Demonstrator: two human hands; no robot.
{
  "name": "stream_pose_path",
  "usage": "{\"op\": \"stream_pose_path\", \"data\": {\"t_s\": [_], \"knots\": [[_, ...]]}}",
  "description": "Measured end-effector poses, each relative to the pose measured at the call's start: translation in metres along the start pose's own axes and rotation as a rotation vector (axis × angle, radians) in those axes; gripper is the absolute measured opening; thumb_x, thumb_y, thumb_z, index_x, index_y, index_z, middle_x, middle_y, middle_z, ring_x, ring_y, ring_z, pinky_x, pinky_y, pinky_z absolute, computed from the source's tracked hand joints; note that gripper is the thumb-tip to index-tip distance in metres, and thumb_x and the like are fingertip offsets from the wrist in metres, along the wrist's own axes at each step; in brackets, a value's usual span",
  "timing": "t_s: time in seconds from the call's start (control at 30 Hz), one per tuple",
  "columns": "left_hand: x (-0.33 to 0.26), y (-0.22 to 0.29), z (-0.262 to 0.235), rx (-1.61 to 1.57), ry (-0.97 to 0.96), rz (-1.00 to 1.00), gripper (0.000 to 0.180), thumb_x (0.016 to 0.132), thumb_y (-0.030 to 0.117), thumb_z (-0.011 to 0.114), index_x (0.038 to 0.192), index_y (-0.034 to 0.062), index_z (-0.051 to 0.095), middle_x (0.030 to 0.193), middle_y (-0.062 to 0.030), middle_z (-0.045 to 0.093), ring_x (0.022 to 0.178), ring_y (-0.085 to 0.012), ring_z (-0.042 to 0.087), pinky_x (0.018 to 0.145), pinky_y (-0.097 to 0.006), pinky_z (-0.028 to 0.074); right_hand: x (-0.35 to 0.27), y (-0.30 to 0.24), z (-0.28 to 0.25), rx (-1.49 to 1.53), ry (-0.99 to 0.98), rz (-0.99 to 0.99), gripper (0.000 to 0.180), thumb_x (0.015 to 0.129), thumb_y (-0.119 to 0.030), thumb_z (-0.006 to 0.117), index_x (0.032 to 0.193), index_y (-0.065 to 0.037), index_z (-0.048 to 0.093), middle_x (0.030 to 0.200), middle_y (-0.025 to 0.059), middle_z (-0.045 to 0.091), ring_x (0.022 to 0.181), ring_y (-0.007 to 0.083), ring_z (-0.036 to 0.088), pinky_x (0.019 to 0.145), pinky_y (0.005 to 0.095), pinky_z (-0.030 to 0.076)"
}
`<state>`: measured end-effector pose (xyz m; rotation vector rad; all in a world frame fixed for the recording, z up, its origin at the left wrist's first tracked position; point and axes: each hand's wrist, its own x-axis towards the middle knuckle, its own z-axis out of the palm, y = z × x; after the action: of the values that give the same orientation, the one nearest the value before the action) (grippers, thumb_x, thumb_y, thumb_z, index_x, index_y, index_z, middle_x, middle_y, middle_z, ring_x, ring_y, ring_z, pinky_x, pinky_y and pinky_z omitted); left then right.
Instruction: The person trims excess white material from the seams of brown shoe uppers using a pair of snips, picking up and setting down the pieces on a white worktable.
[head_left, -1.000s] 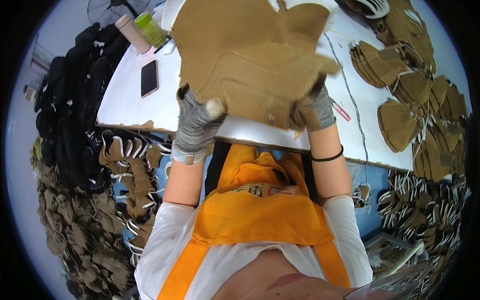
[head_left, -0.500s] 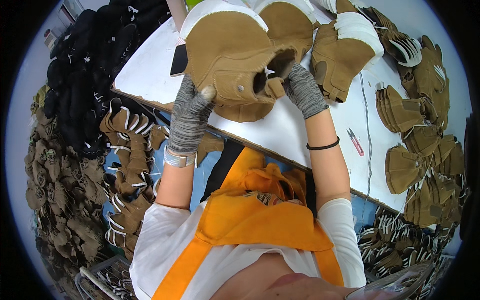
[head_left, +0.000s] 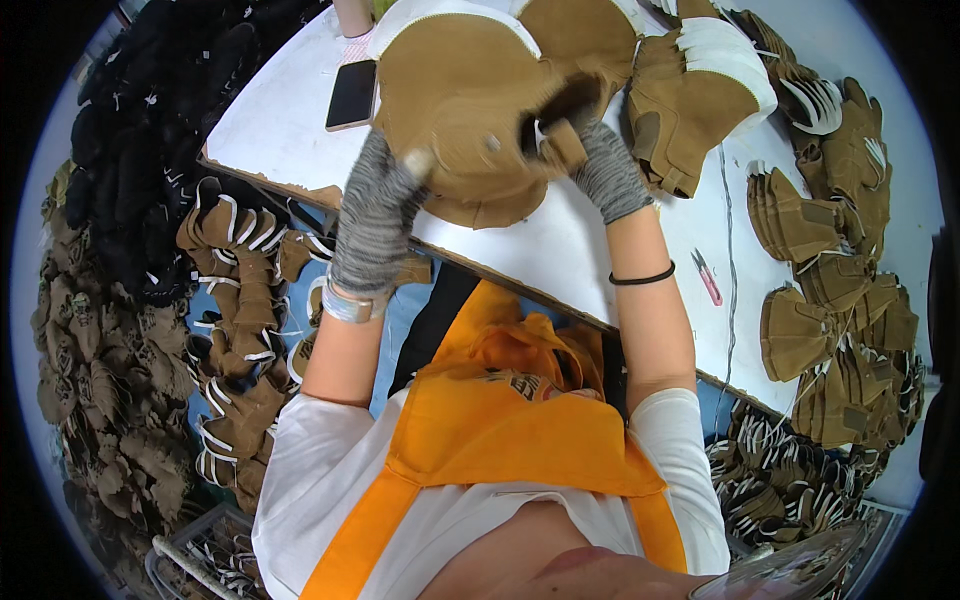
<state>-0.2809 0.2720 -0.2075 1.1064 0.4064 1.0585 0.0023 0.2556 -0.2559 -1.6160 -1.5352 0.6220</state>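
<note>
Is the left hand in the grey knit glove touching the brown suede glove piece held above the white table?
Touching. The head view shows the left hand gripping the brown suede glove piece at its lower left edge, with no gap.

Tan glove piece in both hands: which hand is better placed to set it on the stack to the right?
Probably right. The right hand grips the tan glove piece at its right edge, beside the stack of tan gloves. The left hand holds the near-left edge, farther away.
</note>
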Motion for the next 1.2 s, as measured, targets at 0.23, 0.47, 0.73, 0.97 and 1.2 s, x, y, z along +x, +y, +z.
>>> {"op": "stream_pose_path", "data": {"t_s": [0.23,0.47,0.73,0.97,1.2], "knots": [[0.032,0.003,-0.025,-0.208,0.142,0.084,0.059,0.09,0.034,0.066,0.137,0.0046,0.046,0.122,-0.0107,0.059,0.104,-0.0167,0.063,0.08,-0.026,0.059,0.02,-0.053,-0.012,-0.635,0.119,-0.325,0.049,0.078,-0.002,0.072,0.125,-0.007,0.057,0.11,0.0104,0.065,0.096,0.0268,0.063,0.089,0.0337,0.052],[0.031,-0.018,-0.041,0.136,0.13,0.051,0.059,0.091,0.045,0.063,0.132,0.0048,0.053,0.115,-0.0081,0.063,0.098,-0.0159,0.064,0.079,-0.026,0.056,0.023,-0.039,-0.015,-0.589,0.043,-0.331,0.033,0.087,-0.014,0.068,0.117,-0.003,0.061,0.098,0.0066,0.067,0.089,0.0164,0.063,0.078,0.031,0.056],[0.021,-0.028,-0.042,0.437,0.034,-0.224,0.059,0.088,0.045,0.067,0.128,0.0033,0.059,0.107,-0.0092,0.066,0.1,-0.0151,0.058,0.088,-0.03,0.049,-0.017,0.036,0.015,-0.772,-0.001,-0.211,0.033,0.087,-0.018,0.058,0.116,-0.003,0.059,0.111,0.0195,0.061,0.104,0.0334,0.059,0.092,0.0398,0.049],[0.024,-0.031,-0.04,0.963,0.097,0.346,0.048,0.092,0.038,0.063,0.122,0.0008,0.062,0.132,-0.013,0.048,0.114,-0.0214,0.052,0.1,-0.038,0.043,-0.026,-0.003,0.021,-0.369,0.104,0.19,0.042,0.095,-0.036,0.049,0.108,0.003,0.057,0.099,0.0265,0.064,0.096,0.0377,0.062,0.089,0.0439,0.048],[0.03,-0.031,-0.025,0.611,-0.002,0.333,0.078,0.076,0.036,0.082,0.133,-0.001,0.044,0.125,-0.0147,0.055,0.115,-0.0216,0.054,0.098,-0.034,0.046,-0.025,-0.047,0.047,-0.253,0.061,0.337,0.055,0.095,-0.045,0.048,0.112,0.007,0.054,0.096,0.0268,0.066,0.092,0.0375,0.065,0.086,0.0433,0.05]]}}
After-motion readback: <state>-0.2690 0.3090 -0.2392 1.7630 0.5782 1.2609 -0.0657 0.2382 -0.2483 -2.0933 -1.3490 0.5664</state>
